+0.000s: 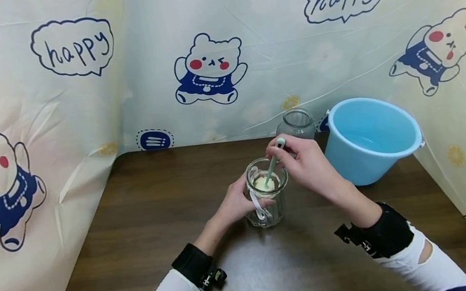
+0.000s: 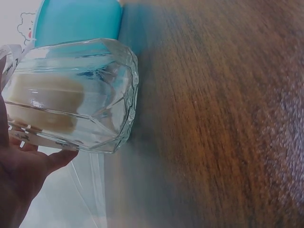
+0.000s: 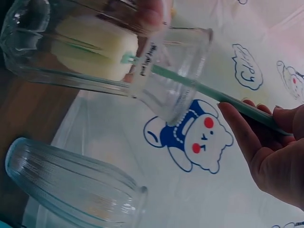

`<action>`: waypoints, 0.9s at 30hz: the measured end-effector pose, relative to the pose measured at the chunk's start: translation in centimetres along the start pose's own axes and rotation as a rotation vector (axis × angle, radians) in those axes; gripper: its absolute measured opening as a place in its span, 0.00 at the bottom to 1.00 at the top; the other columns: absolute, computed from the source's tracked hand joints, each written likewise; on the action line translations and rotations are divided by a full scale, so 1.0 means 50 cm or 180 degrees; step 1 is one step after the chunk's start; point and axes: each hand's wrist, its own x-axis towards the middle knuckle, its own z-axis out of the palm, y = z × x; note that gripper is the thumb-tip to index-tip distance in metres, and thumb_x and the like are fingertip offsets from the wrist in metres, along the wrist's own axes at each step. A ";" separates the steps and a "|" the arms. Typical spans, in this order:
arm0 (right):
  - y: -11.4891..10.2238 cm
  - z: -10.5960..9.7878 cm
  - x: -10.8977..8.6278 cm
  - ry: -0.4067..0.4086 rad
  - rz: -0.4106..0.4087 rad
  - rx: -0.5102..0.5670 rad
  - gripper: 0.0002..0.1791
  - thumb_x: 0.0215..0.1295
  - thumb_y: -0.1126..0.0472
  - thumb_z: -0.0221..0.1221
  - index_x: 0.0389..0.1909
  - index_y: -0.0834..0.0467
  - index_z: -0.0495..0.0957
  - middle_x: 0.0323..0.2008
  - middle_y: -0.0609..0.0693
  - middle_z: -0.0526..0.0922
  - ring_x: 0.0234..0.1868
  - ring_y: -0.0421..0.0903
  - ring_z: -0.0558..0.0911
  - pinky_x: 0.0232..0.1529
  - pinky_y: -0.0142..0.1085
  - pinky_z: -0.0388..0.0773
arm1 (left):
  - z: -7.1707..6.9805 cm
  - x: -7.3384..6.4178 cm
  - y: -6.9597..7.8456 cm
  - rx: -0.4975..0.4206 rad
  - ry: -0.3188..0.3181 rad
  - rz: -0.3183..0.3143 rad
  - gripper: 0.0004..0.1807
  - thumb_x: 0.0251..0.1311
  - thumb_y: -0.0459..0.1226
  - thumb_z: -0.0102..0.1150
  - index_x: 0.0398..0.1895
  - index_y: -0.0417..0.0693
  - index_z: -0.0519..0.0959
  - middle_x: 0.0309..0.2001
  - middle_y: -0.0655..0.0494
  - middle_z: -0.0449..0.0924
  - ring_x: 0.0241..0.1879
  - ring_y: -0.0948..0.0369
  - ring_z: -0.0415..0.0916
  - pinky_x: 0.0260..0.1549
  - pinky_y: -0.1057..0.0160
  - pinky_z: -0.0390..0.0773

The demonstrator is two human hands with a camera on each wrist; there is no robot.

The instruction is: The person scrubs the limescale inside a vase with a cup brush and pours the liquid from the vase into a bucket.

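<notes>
My left hand (image 1: 235,202) grips a clear faceted glass jar (image 2: 111,95) that has a white printed ribbon (image 3: 144,71) tied round its neck. Whether the jar's base touches the table is hard to tell. Inside the jar is a smooth, rounded, pale yellow-white lump (image 3: 92,50). My right hand (image 1: 308,161) pinches the upper end of a slim green-handled utensil (image 3: 213,92). That handle slants down through the jar's mouth, and its lower end meets the lump. The utensil's tip is hidden in or behind the lump.
Behind my right hand, at the back of the dark wooden table (image 1: 166,193), stands a second clear ribbed jar (image 3: 76,180). A light blue bucket (image 1: 365,169) stands to the right of it. Printed cloth (image 1: 275,65) hangs round the back and sides.
</notes>
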 end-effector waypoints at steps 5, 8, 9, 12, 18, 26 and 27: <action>0.020 -0.007 0.009 0.0069 -0.0267 -0.0135 0.09 0.71 0.59 0.55 0.37 0.60 0.80 0.33 0.55 0.84 0.33 0.44 0.84 0.34 0.39 0.85 | 0.001 -0.002 0.003 -0.0052 -0.0014 0.0029 0.44 0.43 0.53 0.74 0.67 0.55 0.68 0.55 0.59 0.79 0.55 0.64 0.73 0.54 0.53 0.74; 0.030 -0.009 0.014 0.0071 -0.0390 -0.0210 0.10 0.71 0.55 0.54 0.37 0.57 0.80 0.33 0.52 0.85 0.31 0.40 0.82 0.34 0.39 0.84 | 0.000 -0.003 0.005 -0.0120 -0.0030 0.0021 0.44 0.43 0.51 0.74 0.67 0.57 0.68 0.55 0.59 0.79 0.54 0.64 0.73 0.54 0.53 0.74; 0.032 -0.009 0.015 0.0059 -0.0406 -0.0222 0.10 0.71 0.54 0.54 0.37 0.56 0.80 0.33 0.52 0.85 0.31 0.40 0.82 0.33 0.39 0.84 | -0.001 -0.003 0.004 -0.0133 -0.0036 0.0018 0.44 0.44 0.51 0.74 0.67 0.57 0.68 0.55 0.59 0.79 0.54 0.64 0.73 0.54 0.53 0.75; 0.040 -0.005 0.013 0.0020 -0.0433 -0.0293 0.10 0.71 0.55 0.54 0.38 0.56 0.80 0.33 0.52 0.84 0.29 0.41 0.81 0.32 0.38 0.82 | -0.005 -0.002 0.004 -0.0156 -0.0068 0.0005 0.44 0.44 0.51 0.74 0.67 0.57 0.67 0.54 0.58 0.79 0.53 0.64 0.74 0.53 0.53 0.75; 0.056 0.001 0.008 -0.0056 -0.0457 -0.0437 0.08 0.71 0.57 0.55 0.39 0.56 0.80 0.34 0.51 0.85 0.27 0.39 0.76 0.26 0.36 0.76 | -0.009 0.002 0.009 -0.0090 -0.0081 -0.0063 0.44 0.44 0.53 0.74 0.67 0.57 0.67 0.55 0.59 0.78 0.53 0.64 0.73 0.52 0.55 0.76; 0.021 -0.021 0.018 -0.0059 -0.0505 -0.0422 0.09 0.72 0.56 0.53 0.38 0.55 0.78 0.33 0.49 0.83 0.30 0.41 0.82 0.32 0.36 0.82 | -0.003 -0.005 0.020 -0.0083 -0.0016 -0.0095 0.44 0.44 0.52 0.74 0.68 0.57 0.67 0.55 0.57 0.79 0.53 0.63 0.74 0.53 0.53 0.75; 0.019 -0.022 0.019 -0.0072 -0.0496 -0.0431 0.09 0.72 0.55 0.53 0.38 0.55 0.78 0.32 0.50 0.83 0.29 0.41 0.81 0.31 0.36 0.81 | 0.000 -0.002 0.012 -0.0042 -0.0007 -0.0079 0.45 0.43 0.53 0.74 0.68 0.59 0.67 0.55 0.59 0.79 0.53 0.64 0.74 0.53 0.54 0.75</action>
